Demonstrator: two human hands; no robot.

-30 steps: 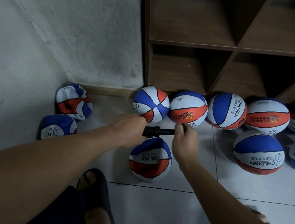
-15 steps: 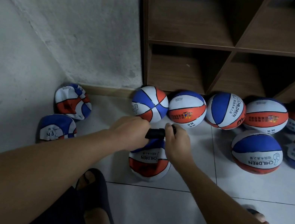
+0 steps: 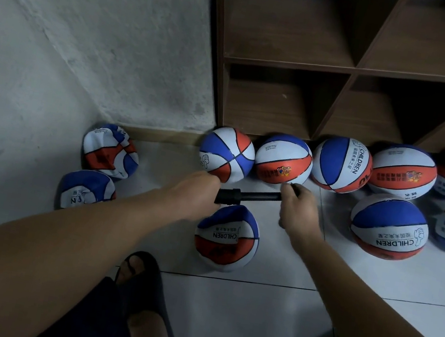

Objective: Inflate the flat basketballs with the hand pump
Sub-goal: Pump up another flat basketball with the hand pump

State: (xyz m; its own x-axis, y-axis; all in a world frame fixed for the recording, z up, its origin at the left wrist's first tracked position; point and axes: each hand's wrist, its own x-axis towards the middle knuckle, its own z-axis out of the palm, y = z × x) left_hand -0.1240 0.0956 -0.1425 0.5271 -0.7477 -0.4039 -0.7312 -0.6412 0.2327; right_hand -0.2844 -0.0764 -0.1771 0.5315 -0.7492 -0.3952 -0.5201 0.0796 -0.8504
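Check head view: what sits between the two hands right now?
The black hand pump spans the gap between left hand and right hand, above the flat basketball.

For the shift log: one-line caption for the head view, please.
Left hand and right hand work a black hand pump over a flat basketball by the shelf.

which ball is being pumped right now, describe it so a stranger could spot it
Start at the brown cubby shelf and the row of round balls along its foot. Come toward the camera to the two hands holding the black hand pump; the basketball lies on the tiles just below it. Unlike the plump row behind, it is sagging, and it lies apart from the two crumpled balls by the wall.
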